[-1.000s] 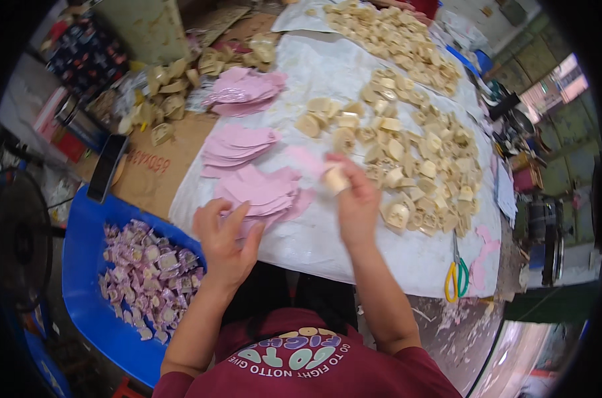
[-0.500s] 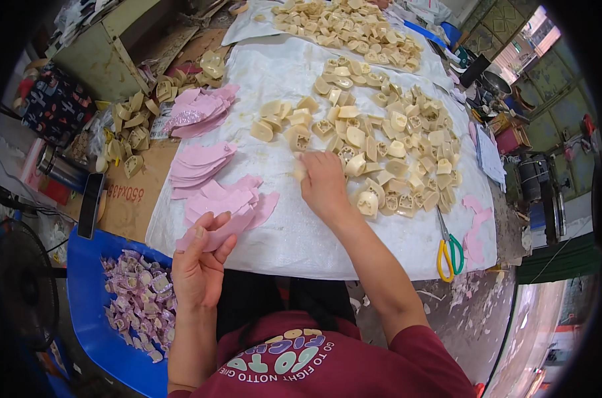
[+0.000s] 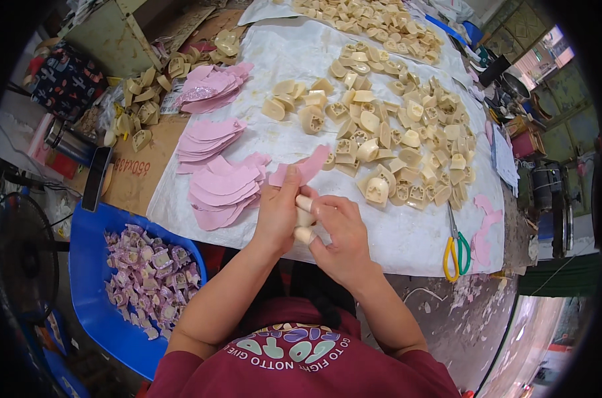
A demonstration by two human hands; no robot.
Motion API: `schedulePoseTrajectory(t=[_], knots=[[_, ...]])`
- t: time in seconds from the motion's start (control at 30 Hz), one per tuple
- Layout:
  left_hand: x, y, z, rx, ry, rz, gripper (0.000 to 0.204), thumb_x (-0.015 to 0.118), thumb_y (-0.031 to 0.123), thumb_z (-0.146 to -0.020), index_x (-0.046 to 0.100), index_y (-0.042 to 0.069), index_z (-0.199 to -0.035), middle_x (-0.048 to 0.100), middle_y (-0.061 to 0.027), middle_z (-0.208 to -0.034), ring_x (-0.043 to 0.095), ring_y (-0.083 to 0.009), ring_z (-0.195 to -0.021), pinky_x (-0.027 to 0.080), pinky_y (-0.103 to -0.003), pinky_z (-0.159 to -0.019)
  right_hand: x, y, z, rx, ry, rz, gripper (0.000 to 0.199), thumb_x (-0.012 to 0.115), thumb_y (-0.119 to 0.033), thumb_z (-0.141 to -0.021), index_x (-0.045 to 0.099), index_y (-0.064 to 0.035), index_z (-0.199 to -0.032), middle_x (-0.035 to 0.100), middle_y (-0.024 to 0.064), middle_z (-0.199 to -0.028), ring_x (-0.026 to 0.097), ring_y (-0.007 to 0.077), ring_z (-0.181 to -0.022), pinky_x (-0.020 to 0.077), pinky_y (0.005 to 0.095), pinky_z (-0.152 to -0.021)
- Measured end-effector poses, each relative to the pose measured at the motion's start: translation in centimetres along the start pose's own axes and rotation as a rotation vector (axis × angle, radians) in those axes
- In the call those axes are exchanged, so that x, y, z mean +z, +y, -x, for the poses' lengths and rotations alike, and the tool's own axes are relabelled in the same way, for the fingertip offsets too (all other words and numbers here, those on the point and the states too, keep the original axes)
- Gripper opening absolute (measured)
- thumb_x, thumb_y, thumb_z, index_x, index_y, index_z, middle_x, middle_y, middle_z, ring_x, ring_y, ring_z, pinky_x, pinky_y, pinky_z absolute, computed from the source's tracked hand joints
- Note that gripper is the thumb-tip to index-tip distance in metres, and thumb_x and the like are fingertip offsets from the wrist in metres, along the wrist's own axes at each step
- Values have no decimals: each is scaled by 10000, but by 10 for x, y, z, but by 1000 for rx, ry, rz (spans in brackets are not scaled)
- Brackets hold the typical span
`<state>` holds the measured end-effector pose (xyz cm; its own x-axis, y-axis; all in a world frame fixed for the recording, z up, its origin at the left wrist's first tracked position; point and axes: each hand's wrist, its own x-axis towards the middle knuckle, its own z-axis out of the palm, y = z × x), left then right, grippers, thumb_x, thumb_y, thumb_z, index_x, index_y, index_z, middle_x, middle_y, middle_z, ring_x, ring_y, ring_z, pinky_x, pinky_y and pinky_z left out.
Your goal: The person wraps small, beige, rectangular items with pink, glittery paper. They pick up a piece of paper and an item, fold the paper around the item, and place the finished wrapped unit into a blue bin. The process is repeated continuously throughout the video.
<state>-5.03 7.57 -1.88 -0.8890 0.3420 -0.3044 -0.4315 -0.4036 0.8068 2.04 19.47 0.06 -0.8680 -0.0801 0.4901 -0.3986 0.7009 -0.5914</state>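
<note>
In front of my body, at the table's near edge, both hands are close together. My left hand is closed on a curved pink sheet piece, thumb on top, its free end pointing up and right. My right hand pinches a small cream shoe heel between thumb and forefinger, against the left hand's fingers. Most of that heel is hidden by the fingers. Pale coverings show on the right thumb tip and forefinger tip. Just left of my hands lie fanned pink pieces, with another fanned stack beyond.
Many cream heels spread over the white cloth. Scissors with yellow and green handles lie at the right edge by pink scraps. A blue tub of pink-covered pieces stands lower left. A phone stands near it.
My right hand has come back from the heap to my left hand, bringing a heel. The left hand has moved right and up, carrying a pink piece away from the stack.
</note>
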Motion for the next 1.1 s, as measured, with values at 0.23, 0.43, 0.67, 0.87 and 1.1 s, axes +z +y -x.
schedulePoseTrajectory(t=[0.23, 0.43, 0.67, 0.87, 1.1], knots=[[-9, 11, 17, -155, -1, 307, 382, 415, 373, -1010, 573, 39, -916, 607, -72, -722, 596, -163, -595, 484, -303, -547, 18, -6, 3, 196, 4, -510, 321, 696, -10, -753, 637, -27, -1068, 626, 137, -1031, 618, 279, -937, 508, 357, -809], [-17, 7, 23, -133, -7, 424, 331, 441, 359, -1003, 553, 50, -961, 620, -82, -763, 620, -179, -664, 512, -326, -622, 9, -3, -6, 88, -105, -575, 314, 587, 51, -800, 658, -1, -1102, 634, 153, -1076, 629, 236, -996, 506, 309, -847], [-30, 16, 29, -141, -226, 519, 430, 382, 411, -1014, 556, 27, -929, 578, -61, -694, 587, -182, -590, 481, -319, -566, 8, -14, -2, 306, -36, -738, 278, 599, -42, -873, 595, 28, -1143, 638, 146, -1060, 618, 258, -1015, 509, 346, -868], [-3, 22, 49, 392, 19, -280, 481, 379, 395, -1021, 565, -40, -1105, 607, -85, -840, 601, -172, -768, 480, -300, -675, 9, -7, 18, 1002, -218, -1498, 330, 540, -272, -970, 569, 24, -1114, 655, 119, -862, 633, 159, -608, 555, 295, -544], [-5, 28, 51, 271, 36, 211, 495, 460, 306, -1007, 424, -41, -1359, 503, -115, -1347, 500, -166, -1186, 363, -332, -1034, 11, -31, 13, 701, 75, -1159, 284, 639, -127, -898, 575, 11, -1139, 668, 125, -983, 673, 174, -824, 558, 308, -754]])
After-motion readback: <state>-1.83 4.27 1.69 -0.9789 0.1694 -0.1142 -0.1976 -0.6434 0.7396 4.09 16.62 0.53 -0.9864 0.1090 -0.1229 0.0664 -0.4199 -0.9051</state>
